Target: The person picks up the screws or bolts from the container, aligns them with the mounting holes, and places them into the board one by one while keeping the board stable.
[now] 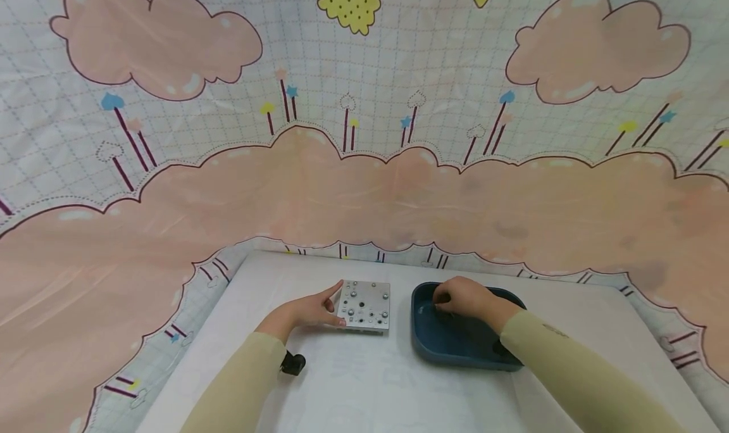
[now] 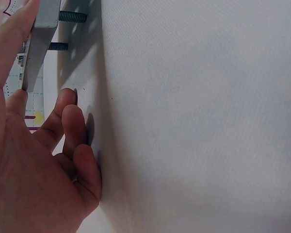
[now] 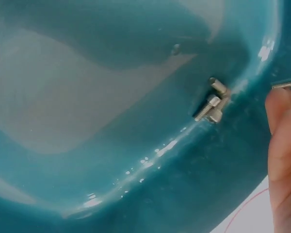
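A square silver metal plate (image 1: pixel 367 305), dotted with holes and screw heads, is held at its left side by my left hand (image 1: pixel 304 309), thumb and index finger spread along its edges. In the left wrist view, threaded screw ends (image 2: pixel 72 17) stick out from the plate's underside. My right hand (image 1: pixel 464 297) is over the far left part of a dark blue tray (image 1: pixel 455 344). Its fingertips pinch a small metal screw (image 3: pixel 284 85), seen in the right wrist view. Several loose socket-head screws (image 3: pixel 213 101) lie together in a corner of the tray.
Both hands work over a white table (image 1: pixel 347 382). A patterned cloth (image 1: pixel 376 199) with clouds hangs behind it and along its sides. A small black device (image 1: pixel 293 363) sits at the left sleeve's cuff.
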`<state>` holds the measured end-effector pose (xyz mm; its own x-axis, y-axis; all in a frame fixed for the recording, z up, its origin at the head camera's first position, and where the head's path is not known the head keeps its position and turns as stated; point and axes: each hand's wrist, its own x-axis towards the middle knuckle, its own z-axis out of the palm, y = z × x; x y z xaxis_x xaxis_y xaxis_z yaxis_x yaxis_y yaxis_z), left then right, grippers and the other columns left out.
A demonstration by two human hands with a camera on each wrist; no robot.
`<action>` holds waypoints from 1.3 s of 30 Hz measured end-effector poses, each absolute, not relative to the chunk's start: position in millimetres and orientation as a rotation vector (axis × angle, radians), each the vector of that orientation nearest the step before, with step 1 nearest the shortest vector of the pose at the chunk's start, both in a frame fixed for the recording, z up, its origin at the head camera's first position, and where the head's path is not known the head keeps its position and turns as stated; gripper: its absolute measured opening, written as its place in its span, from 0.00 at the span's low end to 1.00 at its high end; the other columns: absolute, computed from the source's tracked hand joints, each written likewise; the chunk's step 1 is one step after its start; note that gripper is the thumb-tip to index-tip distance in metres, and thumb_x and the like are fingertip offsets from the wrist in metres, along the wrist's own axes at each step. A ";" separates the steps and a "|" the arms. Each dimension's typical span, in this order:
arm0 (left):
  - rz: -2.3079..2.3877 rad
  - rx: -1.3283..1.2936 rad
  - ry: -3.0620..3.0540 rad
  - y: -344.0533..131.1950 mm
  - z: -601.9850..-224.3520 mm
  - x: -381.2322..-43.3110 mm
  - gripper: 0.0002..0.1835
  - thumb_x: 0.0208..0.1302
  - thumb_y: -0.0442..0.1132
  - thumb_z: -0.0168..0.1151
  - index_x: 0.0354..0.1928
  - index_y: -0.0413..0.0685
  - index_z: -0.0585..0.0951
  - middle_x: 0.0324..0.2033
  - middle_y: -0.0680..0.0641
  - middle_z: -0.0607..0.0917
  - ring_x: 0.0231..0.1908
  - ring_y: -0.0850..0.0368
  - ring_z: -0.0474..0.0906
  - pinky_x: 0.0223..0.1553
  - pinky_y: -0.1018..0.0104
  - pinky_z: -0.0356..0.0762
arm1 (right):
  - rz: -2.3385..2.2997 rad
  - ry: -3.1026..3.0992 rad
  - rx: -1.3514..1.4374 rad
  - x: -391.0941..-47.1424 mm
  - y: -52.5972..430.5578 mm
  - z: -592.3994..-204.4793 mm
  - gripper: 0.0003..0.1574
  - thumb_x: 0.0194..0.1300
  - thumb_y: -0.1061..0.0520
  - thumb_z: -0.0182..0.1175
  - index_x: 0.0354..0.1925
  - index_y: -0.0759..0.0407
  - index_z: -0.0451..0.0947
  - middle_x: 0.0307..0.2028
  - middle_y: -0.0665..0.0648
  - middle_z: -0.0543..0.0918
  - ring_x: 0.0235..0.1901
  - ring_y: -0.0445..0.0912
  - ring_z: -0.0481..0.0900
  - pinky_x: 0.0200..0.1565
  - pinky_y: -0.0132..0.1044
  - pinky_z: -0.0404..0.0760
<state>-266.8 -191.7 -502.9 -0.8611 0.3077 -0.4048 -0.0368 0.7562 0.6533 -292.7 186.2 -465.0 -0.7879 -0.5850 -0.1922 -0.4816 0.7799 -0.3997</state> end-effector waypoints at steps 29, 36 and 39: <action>0.938 0.199 2.439 -195.9 -500.0 -264.6 0.59 0.52 0.56 0.76 0.79 0.66 0.48 0.44 0.50 0.73 0.48 0.52 0.67 0.53 0.50 0.62 | -0.838 2.692 -0.632 -292.6 150.1 -427.7 0.12 0.69 0.52 0.63 0.49 0.51 0.84 0.42 0.49 0.85 0.26 0.43 0.81 0.31 0.37 0.79; 0.939 0.199 2.435 -193.7 -498.8 -263.3 0.59 0.52 0.56 0.76 0.79 0.66 0.48 0.44 0.49 0.73 0.48 0.52 0.68 0.52 0.50 0.62 | -0.880 2.673 -0.633 -296.6 120.0 -424.2 0.11 0.69 0.50 0.63 0.49 0.47 0.85 0.40 0.47 0.85 0.27 0.45 0.81 0.30 0.38 0.77; 0.942 0.199 2.436 -192.6 -498.4 -262.9 0.59 0.51 0.56 0.76 0.79 0.66 0.48 0.44 0.49 0.73 0.48 0.51 0.68 0.52 0.50 0.63 | -0.920 2.658 -0.632 -296.6 105.7 -422.1 0.11 0.69 0.51 0.63 0.48 0.48 0.85 0.40 0.47 0.84 0.28 0.49 0.82 0.29 0.39 0.77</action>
